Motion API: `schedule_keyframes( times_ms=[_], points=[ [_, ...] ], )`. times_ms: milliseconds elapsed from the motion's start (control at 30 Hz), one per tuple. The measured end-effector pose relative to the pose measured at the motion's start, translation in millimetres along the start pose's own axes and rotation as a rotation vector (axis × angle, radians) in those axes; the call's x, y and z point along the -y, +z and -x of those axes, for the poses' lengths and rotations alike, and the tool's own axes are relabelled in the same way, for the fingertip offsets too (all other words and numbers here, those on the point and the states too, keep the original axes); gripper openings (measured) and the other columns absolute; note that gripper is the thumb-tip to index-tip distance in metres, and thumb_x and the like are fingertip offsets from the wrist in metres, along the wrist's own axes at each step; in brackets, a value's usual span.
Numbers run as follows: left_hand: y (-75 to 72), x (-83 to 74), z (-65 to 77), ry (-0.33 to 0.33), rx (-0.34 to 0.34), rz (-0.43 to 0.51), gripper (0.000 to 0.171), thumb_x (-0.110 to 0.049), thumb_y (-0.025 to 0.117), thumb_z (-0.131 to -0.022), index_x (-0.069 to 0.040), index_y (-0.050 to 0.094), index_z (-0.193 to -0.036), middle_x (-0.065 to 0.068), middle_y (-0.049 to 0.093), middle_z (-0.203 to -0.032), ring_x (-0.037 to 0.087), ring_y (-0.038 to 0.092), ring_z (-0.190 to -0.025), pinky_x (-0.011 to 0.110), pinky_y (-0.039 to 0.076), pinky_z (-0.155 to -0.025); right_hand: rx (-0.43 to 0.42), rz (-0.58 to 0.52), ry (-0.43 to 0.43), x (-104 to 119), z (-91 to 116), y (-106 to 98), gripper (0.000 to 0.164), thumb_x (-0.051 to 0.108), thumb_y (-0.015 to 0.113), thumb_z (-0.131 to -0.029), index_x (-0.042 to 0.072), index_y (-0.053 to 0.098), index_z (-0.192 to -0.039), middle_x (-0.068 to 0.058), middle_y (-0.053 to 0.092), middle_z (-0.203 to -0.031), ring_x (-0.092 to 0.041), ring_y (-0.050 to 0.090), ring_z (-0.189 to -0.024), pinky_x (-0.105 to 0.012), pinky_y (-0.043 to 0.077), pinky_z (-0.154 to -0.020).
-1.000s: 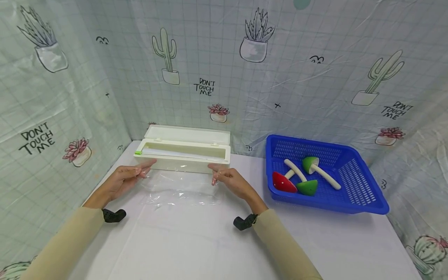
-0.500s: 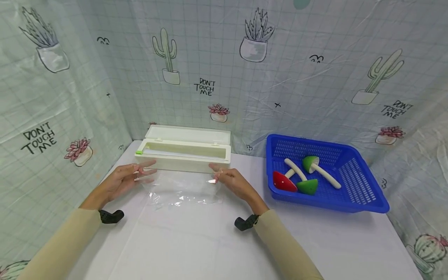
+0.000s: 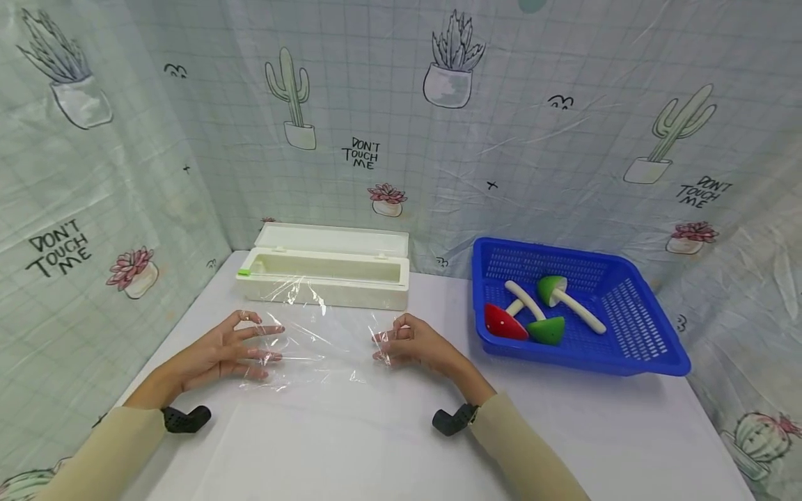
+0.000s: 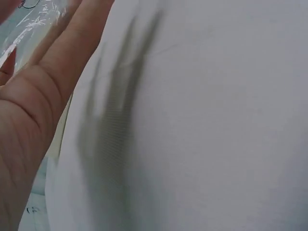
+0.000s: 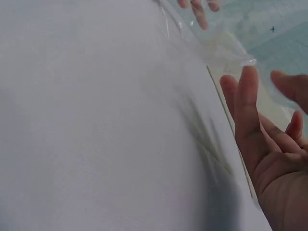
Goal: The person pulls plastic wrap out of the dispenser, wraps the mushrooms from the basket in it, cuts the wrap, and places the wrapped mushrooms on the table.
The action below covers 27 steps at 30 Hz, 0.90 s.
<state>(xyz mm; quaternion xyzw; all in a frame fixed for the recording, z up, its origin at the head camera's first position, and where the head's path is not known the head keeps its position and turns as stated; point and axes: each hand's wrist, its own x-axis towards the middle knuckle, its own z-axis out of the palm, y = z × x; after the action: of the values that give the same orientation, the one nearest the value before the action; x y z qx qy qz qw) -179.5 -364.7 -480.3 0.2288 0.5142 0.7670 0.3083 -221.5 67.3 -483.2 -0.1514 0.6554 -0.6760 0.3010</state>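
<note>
A sheet of clear plastic wrap [image 3: 319,341] hangs creased between both hands, just in front of the long white wrap dispenser [image 3: 326,292], whose lid stands raised. My left hand [image 3: 213,355] holds the sheet's left side, its upper finger curled and the lower ones spread. At the right side, my right hand [image 3: 422,344] holds the wrap with bent fingers. The right wrist view shows the wrap's edge [image 5: 252,61] at a fingertip. In the left wrist view, the wrap [image 4: 36,24] lies beyond the fingers. Where thumb and finger meet the wrap is hidden.
A blue perforated basket [image 3: 583,362] stands at the right, with a red toy mushroom [image 3: 506,323] and two green ones, one lying behind the other [image 3: 546,330]. A green slider [image 3: 244,272] sits at the dispenser's left end. Patterned cloth [image 3: 388,104] walls in the white table [image 3: 326,445].
Both hands have moved back from the dispenser toward me, bringing the plastic wrap along. The left fingers have spread, and the wrap's far edge now rises loosely before the box.
</note>
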Motion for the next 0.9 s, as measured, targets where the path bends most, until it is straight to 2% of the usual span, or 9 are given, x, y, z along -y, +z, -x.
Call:
schedule_keyframes(
  times_ms=[133,233,333,500,733,833,900],
  points=[
    [11.1,5.4,7.4,-0.097,-0.057,-0.130,0.050,0.014,0.039,-0.104,0.002,0.008,-0.140,0.011,0.051,-0.152,0.041,0.060,-0.125,0.049,0.053,-0.099,-0.051,0.059,0.009,-1,10,7,0.037,-0.001,0.065,-0.097,-0.002,0.037,-0.122,-0.024,0.072,-0.115,-0.026,0.076,-0.093,-0.025,0.060,-0.073],
    [17.5,7.5,13.1,-0.162,-0.125,-0.244,0.059,0.007,0.048,-0.104,0.004,0.004,-0.144,0.017,0.055,-0.147,0.037,0.065,-0.119,0.041,0.055,-0.097,-0.114,0.143,0.001,-2,18,9,0.042,0.001,0.063,-0.098,-0.003,0.036,-0.129,-0.022,0.075,-0.105,-0.018,0.075,-0.082,-0.023,0.058,-0.071],
    [19.9,8.9,19.6,-0.190,-0.165,-0.318,0.066,0.004,0.052,-0.103,0.004,0.002,-0.147,0.027,0.055,-0.143,0.036,0.067,-0.116,0.038,0.056,-0.096,-0.155,0.201,0.008,-3,25,10,0.042,-0.002,0.061,-0.099,-0.004,0.037,-0.132,-0.020,0.075,-0.098,-0.014,0.071,-0.073,-0.025,0.059,-0.069],
    [19.6,11.4,28.6,-0.200,-0.199,-0.345,0.065,0.004,0.051,-0.103,0.007,0.003,-0.147,0.029,0.057,-0.138,0.036,0.068,-0.114,0.037,0.057,-0.095,-0.140,0.230,0.019,-6,32,10,0.039,-0.005,0.060,-0.098,-0.008,0.040,-0.132,-0.022,0.074,-0.096,-0.018,0.073,-0.076,-0.031,0.062,-0.070],
    [26.8,16.7,35.2,-0.211,-0.237,-0.351,0.062,-0.001,0.055,-0.104,0.009,0.010,-0.146,0.021,0.062,-0.134,0.034,0.069,-0.112,0.040,0.056,-0.095,-0.125,0.271,0.046,-3,37,19,0.043,0.009,0.069,-0.097,-0.007,0.049,-0.132,-0.013,0.075,-0.091,-0.016,0.070,-0.070,-0.031,0.061,-0.066],
    [29.1,18.8,37.0,-0.193,-0.234,-0.364,0.060,0.001,0.057,-0.102,0.013,0.016,-0.144,0.023,0.063,-0.130,0.032,0.070,-0.110,0.041,0.056,-0.094,-0.137,0.316,0.062,-4,39,25,0.041,0.008,0.073,-0.094,-0.007,0.055,-0.126,-0.010,0.075,-0.082,-0.014,0.069,-0.064,-0.029,0.060,-0.062],
    [28.9,19.2,39.9,-0.191,-0.236,-0.381,0.056,0.001,0.057,-0.102,0.016,0.021,-0.142,0.024,0.065,-0.128,0.029,0.071,-0.110,0.040,0.057,-0.093,-0.135,0.363,0.065,-5,41,28,0.032,0.005,0.074,-0.092,-0.007,0.060,-0.118,-0.009,0.074,-0.077,-0.014,0.069,-0.062,-0.028,0.059,-0.060]
  ],
)
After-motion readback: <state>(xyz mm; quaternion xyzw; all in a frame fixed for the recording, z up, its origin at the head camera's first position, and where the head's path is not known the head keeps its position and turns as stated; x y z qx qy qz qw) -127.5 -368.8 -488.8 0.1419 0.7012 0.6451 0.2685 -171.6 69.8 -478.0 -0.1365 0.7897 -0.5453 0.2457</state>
